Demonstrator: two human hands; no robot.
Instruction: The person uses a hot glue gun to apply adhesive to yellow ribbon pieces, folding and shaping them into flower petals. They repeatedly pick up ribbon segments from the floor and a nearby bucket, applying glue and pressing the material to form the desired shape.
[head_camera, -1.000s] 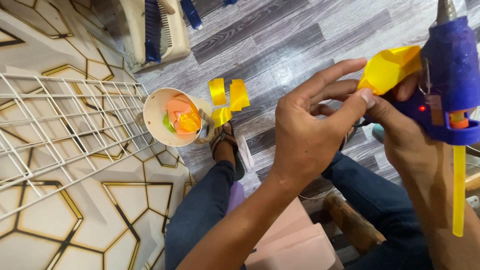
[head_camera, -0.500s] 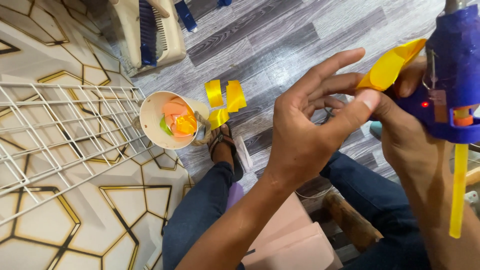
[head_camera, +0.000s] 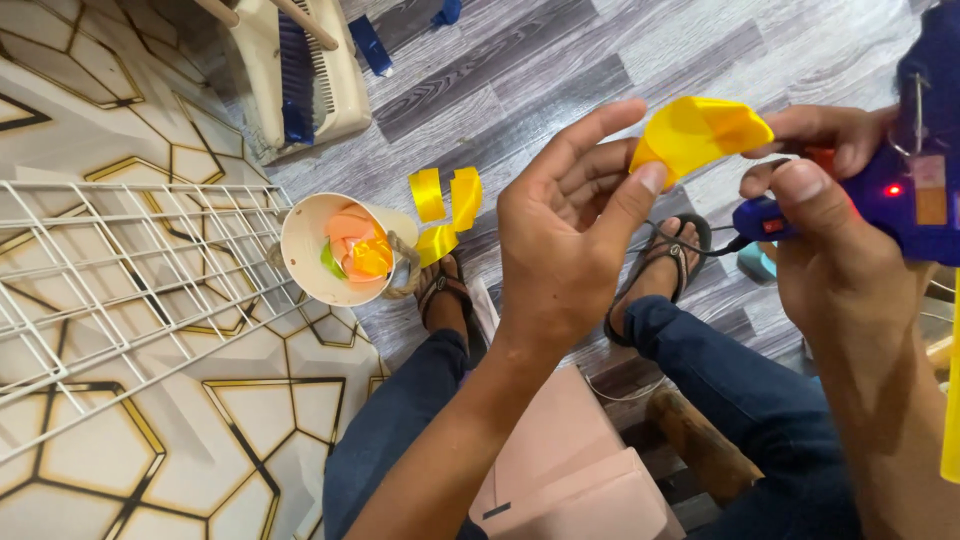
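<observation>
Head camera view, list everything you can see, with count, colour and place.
ribbon piece: one, yellow, pinched by both hands
glue gun: one, blue, in right hand
ribbon strips: three, yellow, on floor
bowl: one, cream, holding orange and yellow bits, on floor
wire grid: one, white, lower left
paper sheets: pink, between legs
sandals: two, dark, on feet
left hand: centre
right hand: right

The person is wearing dark blue trousers (head_camera: 740, 390) and dark strappy sandals (head_camera: 660, 262); the left hand (head_camera: 570, 240) and right hand (head_camera: 840, 250) are showing bare, sleeveless forearms, no rings
</observation>
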